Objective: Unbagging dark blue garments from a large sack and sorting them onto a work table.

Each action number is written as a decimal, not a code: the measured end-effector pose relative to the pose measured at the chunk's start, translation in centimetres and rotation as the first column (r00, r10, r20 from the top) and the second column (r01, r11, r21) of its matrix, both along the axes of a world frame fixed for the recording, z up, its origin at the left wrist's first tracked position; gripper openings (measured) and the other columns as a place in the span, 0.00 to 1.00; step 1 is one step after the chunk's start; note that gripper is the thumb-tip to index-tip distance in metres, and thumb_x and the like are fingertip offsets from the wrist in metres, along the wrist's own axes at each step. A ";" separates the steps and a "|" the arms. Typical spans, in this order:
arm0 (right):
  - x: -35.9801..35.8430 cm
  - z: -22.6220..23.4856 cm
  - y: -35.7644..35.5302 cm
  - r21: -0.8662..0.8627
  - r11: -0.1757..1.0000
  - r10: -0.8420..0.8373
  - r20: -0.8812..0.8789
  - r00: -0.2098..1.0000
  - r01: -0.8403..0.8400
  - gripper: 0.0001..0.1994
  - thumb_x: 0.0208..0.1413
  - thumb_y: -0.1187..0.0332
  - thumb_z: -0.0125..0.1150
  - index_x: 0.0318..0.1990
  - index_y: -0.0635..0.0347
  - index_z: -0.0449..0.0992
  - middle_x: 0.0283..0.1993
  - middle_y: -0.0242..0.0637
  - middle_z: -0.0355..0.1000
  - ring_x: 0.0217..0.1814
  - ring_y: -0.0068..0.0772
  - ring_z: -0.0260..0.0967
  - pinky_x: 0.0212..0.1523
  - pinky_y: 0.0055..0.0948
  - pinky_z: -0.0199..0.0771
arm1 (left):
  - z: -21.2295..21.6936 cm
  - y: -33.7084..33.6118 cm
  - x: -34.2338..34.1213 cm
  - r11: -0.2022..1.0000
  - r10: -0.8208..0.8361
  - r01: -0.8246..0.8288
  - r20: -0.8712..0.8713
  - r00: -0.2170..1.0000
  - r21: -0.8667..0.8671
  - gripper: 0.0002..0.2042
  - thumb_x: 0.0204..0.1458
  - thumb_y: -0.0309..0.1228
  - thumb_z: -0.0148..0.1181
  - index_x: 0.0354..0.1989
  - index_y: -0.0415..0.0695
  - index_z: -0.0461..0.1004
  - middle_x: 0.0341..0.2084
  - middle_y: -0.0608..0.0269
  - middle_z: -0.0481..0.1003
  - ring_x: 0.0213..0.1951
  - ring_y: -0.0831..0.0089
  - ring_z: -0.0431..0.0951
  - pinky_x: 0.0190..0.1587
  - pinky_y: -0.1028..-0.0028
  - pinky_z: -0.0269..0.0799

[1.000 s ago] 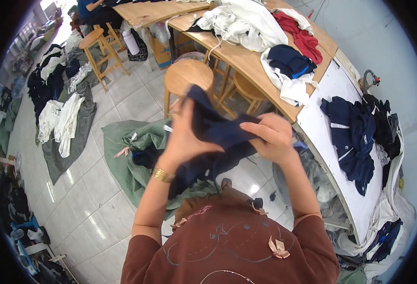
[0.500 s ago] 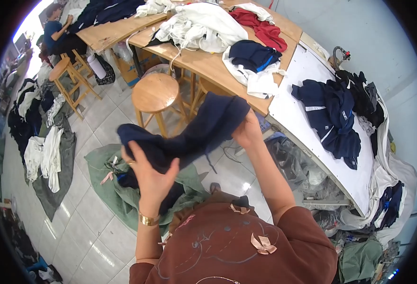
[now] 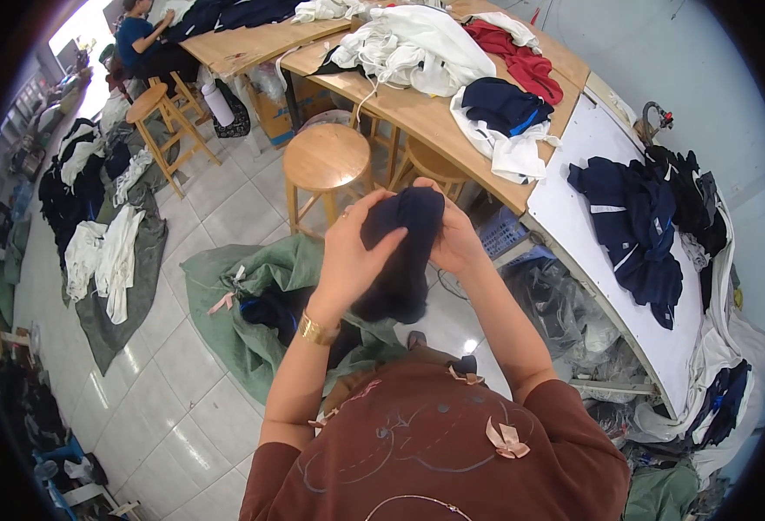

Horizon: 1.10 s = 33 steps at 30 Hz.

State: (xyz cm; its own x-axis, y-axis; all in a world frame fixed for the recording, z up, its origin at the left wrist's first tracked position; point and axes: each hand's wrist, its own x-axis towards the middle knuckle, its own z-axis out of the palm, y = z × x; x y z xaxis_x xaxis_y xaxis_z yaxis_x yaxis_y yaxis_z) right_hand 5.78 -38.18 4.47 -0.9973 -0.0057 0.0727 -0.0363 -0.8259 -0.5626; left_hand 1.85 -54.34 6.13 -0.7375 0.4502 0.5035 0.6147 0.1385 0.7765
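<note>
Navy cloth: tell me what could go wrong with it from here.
The navy cloth might slip, since its near end extends unheld past the hands, and could land on the tiled floor.

If it falls into the green sack, it might get mixed with the dark cloth there.

The bracelet on the left wrist could perhaps snag fabric.
</note>
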 end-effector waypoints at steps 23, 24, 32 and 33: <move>-1.0 -2.1 -7.6 -0.111 0.991 0.105 0.321 0.941 -0.073 0.17 0.57 0.61 0.44 0.49 0.63 0.66 0.50 0.39 0.67 0.51 0.33 0.65 0.54 0.32 0.62 | -3.8 -10.3 -2.2 0.823 -0.435 -0.158 0.784 0.443 0.546 0.07 0.51 0.29 0.54 0.34 0.38 0.73 0.30 0.65 0.76 0.29 0.82 0.74 0.32 0.84 0.68; -1.3 -2.2 -7.6 -0.112 0.991 0.108 0.321 0.941 -0.076 0.17 0.57 0.61 0.44 0.49 0.63 0.66 0.50 0.39 0.67 0.51 0.33 0.65 0.54 0.32 0.62 | -3.7 -10.5 -2.3 0.823 -0.427 -0.176 0.792 0.437 0.541 0.07 0.51 0.29 0.54 0.34 0.38 0.73 0.29 0.66 0.76 0.29 0.82 0.74 0.32 0.83 0.68; -1.9 -2.8 -7.8 -0.389 0.886 0.344 0.183 0.921 -0.254 0.20 0.60 0.60 0.39 0.49 0.69 0.65 0.50 0.45 0.67 0.51 0.38 0.66 0.56 0.36 0.63 | -4.8 -11.2 -2.9 0.840 -0.260 -0.252 0.765 0.589 0.480 0.08 0.51 0.29 0.54 0.36 0.38 0.71 0.30 0.64 0.75 0.30 0.81 0.73 0.32 0.82 0.68; -1.9 -2.7 -7.8 -0.388 0.888 0.338 0.184 0.923 -0.248 0.20 0.60 0.60 0.39 0.49 0.69 0.65 0.50 0.45 0.67 0.51 0.38 0.66 0.56 0.36 0.63 | -4.8 -11.1 -3.0 0.871 -0.178 -0.241 0.732 0.658 0.429 0.09 0.51 0.29 0.54 0.39 0.39 0.70 0.31 0.67 0.73 0.32 0.85 0.70 0.33 0.85 0.63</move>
State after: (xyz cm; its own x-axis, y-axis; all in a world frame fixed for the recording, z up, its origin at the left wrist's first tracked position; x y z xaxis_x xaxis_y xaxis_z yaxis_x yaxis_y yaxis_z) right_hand 3.89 -45.97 1.78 -0.9404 -0.3197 -0.1158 0.3371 -0.9212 -0.1944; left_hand -1.17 -65.44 1.30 -0.9529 0.2925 -0.0799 -0.1830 -0.3448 0.9207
